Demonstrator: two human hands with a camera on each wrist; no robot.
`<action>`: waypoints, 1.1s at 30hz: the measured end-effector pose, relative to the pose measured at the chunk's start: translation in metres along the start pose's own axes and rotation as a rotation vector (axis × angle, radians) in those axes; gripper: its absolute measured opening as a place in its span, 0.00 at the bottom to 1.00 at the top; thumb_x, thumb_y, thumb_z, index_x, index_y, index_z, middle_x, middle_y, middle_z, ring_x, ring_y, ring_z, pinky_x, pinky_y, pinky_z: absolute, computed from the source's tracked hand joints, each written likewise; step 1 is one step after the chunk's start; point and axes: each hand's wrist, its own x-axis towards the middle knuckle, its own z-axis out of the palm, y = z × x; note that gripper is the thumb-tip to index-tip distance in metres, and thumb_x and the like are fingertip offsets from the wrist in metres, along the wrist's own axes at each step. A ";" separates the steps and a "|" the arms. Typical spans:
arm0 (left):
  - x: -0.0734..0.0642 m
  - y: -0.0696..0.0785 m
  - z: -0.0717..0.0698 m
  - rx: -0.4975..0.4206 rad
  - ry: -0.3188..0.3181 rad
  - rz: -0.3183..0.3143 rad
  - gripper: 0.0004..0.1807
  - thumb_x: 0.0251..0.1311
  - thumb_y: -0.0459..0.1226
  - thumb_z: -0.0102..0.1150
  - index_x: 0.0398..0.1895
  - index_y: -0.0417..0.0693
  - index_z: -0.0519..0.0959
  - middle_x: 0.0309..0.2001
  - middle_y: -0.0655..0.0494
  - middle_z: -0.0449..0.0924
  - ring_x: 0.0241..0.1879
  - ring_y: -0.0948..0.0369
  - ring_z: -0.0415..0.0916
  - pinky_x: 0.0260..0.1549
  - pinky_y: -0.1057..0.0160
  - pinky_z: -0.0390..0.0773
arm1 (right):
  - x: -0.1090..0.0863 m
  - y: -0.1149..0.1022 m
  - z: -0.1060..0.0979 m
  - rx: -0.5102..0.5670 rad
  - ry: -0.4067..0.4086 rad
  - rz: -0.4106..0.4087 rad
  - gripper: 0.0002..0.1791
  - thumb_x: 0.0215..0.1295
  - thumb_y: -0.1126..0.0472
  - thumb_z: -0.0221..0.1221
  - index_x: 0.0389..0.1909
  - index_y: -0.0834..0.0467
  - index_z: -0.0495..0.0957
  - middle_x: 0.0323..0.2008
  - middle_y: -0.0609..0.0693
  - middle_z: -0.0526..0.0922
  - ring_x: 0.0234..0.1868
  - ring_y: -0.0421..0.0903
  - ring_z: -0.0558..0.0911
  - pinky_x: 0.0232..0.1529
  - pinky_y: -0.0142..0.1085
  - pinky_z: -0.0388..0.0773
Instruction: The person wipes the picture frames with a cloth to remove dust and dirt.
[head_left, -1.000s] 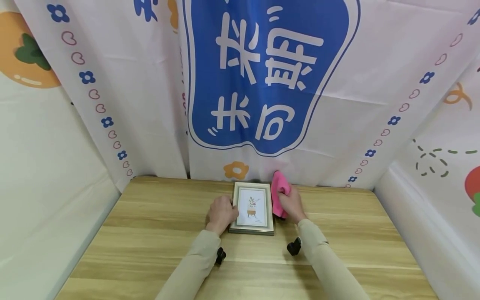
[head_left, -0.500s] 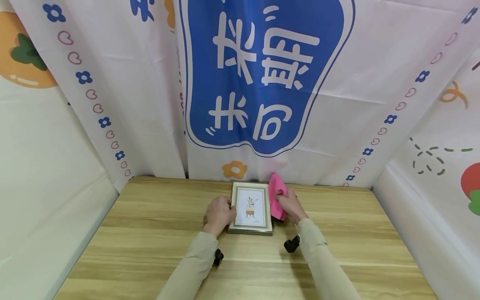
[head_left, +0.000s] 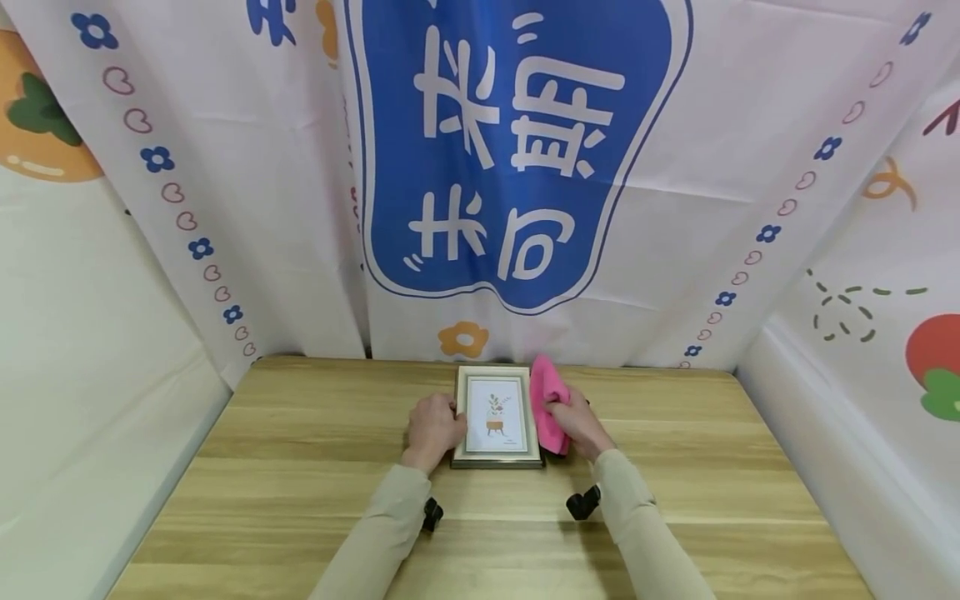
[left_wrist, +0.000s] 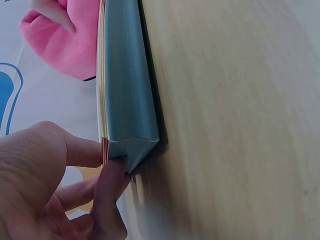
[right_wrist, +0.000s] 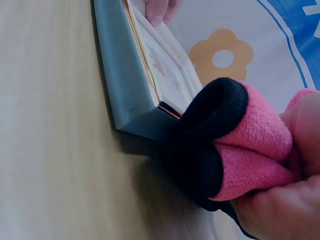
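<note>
The picture frame (head_left: 497, 414) lies at the desk's (head_left: 315, 467) twelve o'clock edge; the left hand (head_left: 433, 427) pinches its nine o'clock side, the right hand (head_left: 581, 423) grips a bunched pink cloth (head_left: 544, 408) at three o'clock.

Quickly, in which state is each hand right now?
Left hand: closed, holding the picture frame at its side.
Right hand: closed, holding the pink cloth.

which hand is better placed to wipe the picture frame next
Probably the right hand: it grips the pink cloth, bunched beside the right side of the picture frame. The left hand holds no cloth and grips the opposite side, apparently better suited to steadying.
</note>
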 end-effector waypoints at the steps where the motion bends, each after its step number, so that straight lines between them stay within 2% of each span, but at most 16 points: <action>1: 0.000 -0.001 0.000 0.002 0.002 -0.001 0.06 0.65 0.39 0.67 0.37 0.45 0.87 0.40 0.49 0.88 0.39 0.50 0.84 0.40 0.47 0.85 | -0.002 0.000 0.001 0.000 -0.004 0.001 0.21 0.78 0.66 0.55 0.68 0.64 0.72 0.53 0.60 0.79 0.47 0.49 0.80 0.45 0.37 0.80; 6: 0.000 -0.003 -0.001 0.003 0.010 -0.003 0.08 0.65 0.39 0.67 0.41 0.45 0.89 0.44 0.48 0.89 0.43 0.49 0.85 0.43 0.46 0.85 | -0.012 0.003 0.001 -0.011 -0.016 -0.013 0.21 0.77 0.67 0.55 0.68 0.65 0.73 0.53 0.59 0.80 0.48 0.49 0.80 0.46 0.37 0.80; 13: -0.002 -0.003 -0.001 -0.005 0.013 -0.002 0.09 0.65 0.39 0.67 0.41 0.44 0.89 0.44 0.47 0.89 0.43 0.48 0.85 0.43 0.45 0.85 | -0.029 0.006 -0.001 -0.045 -0.016 -0.012 0.18 0.75 0.68 0.55 0.62 0.66 0.75 0.46 0.57 0.80 0.43 0.48 0.79 0.42 0.37 0.79; 22: -0.003 -0.001 0.001 -0.001 0.030 0.018 0.06 0.64 0.38 0.67 0.30 0.46 0.84 0.34 0.49 0.85 0.33 0.53 0.80 0.32 0.49 0.83 | -0.046 0.009 -0.003 -0.057 -0.007 -0.023 0.23 0.73 0.69 0.55 0.67 0.67 0.74 0.52 0.60 0.83 0.47 0.50 0.82 0.46 0.40 0.82; 27: -0.003 -0.002 0.002 -0.017 0.031 0.019 0.06 0.63 0.37 0.67 0.31 0.45 0.84 0.35 0.49 0.85 0.33 0.53 0.80 0.34 0.49 0.83 | -0.060 0.012 -0.003 -0.092 -0.004 -0.013 0.24 0.72 0.69 0.56 0.68 0.67 0.74 0.50 0.60 0.83 0.45 0.50 0.83 0.45 0.40 0.82; 33: -0.002 -0.002 0.001 -0.025 0.028 0.022 0.06 0.64 0.37 0.66 0.31 0.45 0.84 0.35 0.49 0.85 0.33 0.53 0.80 0.35 0.49 0.83 | -0.074 0.015 -0.003 -0.085 -0.008 -0.028 0.20 0.70 0.71 0.56 0.62 0.67 0.77 0.48 0.59 0.84 0.44 0.50 0.82 0.43 0.41 0.81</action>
